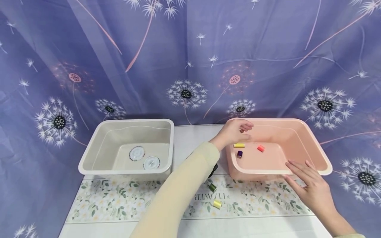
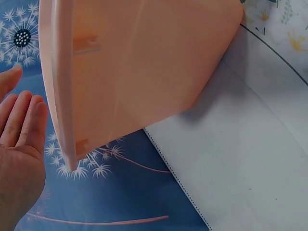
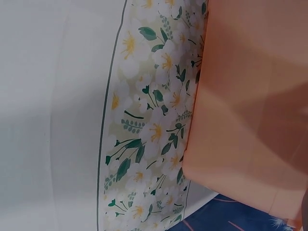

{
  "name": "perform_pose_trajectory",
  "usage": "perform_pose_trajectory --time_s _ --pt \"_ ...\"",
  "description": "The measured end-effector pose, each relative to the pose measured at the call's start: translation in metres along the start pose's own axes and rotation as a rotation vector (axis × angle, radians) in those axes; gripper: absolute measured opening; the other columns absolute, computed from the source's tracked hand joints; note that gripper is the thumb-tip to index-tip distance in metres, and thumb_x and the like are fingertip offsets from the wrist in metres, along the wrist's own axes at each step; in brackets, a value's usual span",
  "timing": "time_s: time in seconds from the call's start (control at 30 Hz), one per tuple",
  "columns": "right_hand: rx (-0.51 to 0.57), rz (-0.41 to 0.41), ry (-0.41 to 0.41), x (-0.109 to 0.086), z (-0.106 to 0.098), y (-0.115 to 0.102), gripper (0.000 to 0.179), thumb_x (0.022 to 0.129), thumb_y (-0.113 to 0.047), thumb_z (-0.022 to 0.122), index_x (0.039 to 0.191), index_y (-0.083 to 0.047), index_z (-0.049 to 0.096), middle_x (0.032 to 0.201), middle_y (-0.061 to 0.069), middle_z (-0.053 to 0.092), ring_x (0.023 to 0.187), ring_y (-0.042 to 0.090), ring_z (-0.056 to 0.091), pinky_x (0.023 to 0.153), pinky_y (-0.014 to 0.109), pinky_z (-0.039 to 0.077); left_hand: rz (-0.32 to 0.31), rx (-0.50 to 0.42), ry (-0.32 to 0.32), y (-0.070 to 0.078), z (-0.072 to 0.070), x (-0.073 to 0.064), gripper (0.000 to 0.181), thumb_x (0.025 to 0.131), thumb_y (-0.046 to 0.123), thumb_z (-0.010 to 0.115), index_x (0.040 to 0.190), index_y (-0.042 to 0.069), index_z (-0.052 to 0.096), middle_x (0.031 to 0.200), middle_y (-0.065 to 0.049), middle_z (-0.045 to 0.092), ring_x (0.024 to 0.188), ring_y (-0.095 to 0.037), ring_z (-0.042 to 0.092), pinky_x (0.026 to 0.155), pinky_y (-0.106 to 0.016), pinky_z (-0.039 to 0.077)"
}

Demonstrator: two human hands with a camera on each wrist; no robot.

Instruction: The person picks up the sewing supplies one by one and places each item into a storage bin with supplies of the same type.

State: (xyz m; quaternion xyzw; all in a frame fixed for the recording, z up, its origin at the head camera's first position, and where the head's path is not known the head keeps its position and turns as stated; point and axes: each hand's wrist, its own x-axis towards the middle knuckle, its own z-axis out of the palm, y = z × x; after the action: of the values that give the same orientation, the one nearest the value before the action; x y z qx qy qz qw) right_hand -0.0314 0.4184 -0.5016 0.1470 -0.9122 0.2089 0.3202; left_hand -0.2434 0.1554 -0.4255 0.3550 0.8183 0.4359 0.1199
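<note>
My left hand (image 1: 233,132) hovers over the left rim of the pink basin (image 1: 279,171), fingers loosely bent and nothing seen in them. In the left wrist view the same hand (image 2: 21,144) is beside the basin's edge with extended fingers. Below it in the basin lie a yellow thread spool (image 1: 239,145), a dark purple spool (image 1: 239,154) and an orange-red spool (image 1: 261,148). My right hand (image 1: 312,188) spreads straight fingers at the basin's front right rim; whether they touch it is unclear. On the table are a green spool (image 1: 212,187) and another yellow spool (image 1: 217,204).
A grey basin (image 1: 125,172) stands at the left, holding two round pin wheels, one (image 1: 137,153) behind the other (image 1: 151,162). A black object (image 1: 213,170) is partly hidden by my left sleeve. Behind both basins hangs a blue dandelion-print curtain (image 1: 143,92).
</note>
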Motion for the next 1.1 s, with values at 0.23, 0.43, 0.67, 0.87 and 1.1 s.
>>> perform_pose_trajectory --time_s 0.23,0.43,0.67,0.87,1.1 --pt "0.012 -0.019 0.026 0.000 0.004 0.003 0.069 0.102 -0.067 0.059 0.123 -0.005 0.080 0.125 0.016 0.077 0.139 -0.014 0.045 0.131 0.035 0.029 -0.025 0.002 0.048 0.000 -0.008 -0.012 0.043 0.098 0.022 0.082 0.139 0.013 0.071 0.128 0.001 0.077 0.114 -0.008 0.071 0.094 -0.008 0.051" --pt "0.014 -0.019 0.007 0.001 0.002 0.001 0.069 0.102 -0.067 0.059 0.123 -0.005 0.080 0.125 0.016 0.077 0.139 -0.015 0.044 0.131 0.035 0.029 -0.015 -0.051 0.071 0.001 -0.015 -0.025 0.045 0.097 0.023 0.083 0.139 0.013 0.071 0.128 0.001 0.077 0.114 -0.005 0.070 0.098 -0.011 0.053" --pt "0.021 0.010 -0.049 0.001 -0.005 0.000 0.070 0.102 -0.068 0.057 0.129 -0.007 0.078 0.126 0.019 0.076 0.140 -0.017 0.041 0.132 0.035 0.028 0.031 -0.041 0.062 0.008 -0.019 -0.036 0.046 0.097 0.024 0.083 0.139 0.012 0.070 0.132 0.001 0.075 0.116 -0.002 0.068 0.102 -0.012 0.052" --pt "0.015 -0.005 -0.052 0.001 -0.005 0.001 0.069 0.103 -0.068 0.057 0.131 -0.008 0.077 0.128 0.018 0.075 0.139 -0.018 0.041 0.131 0.035 0.028 0.064 0.009 0.039 0.013 -0.022 -0.050 0.047 0.098 0.025 0.082 0.141 0.013 0.069 0.139 0.004 0.072 0.122 -0.002 0.065 0.103 -0.009 0.048" --pt "0.014 -0.014 -0.042 0.000 -0.006 0.002 0.070 0.102 -0.068 0.057 0.131 -0.007 0.077 0.130 0.016 0.075 0.139 -0.018 0.041 0.131 0.034 0.028 0.105 0.100 0.023 0.018 -0.031 -0.070 0.056 0.097 0.033 0.083 0.148 0.019 0.065 0.146 0.006 0.067 0.128 -0.004 0.063 0.107 -0.010 0.045"
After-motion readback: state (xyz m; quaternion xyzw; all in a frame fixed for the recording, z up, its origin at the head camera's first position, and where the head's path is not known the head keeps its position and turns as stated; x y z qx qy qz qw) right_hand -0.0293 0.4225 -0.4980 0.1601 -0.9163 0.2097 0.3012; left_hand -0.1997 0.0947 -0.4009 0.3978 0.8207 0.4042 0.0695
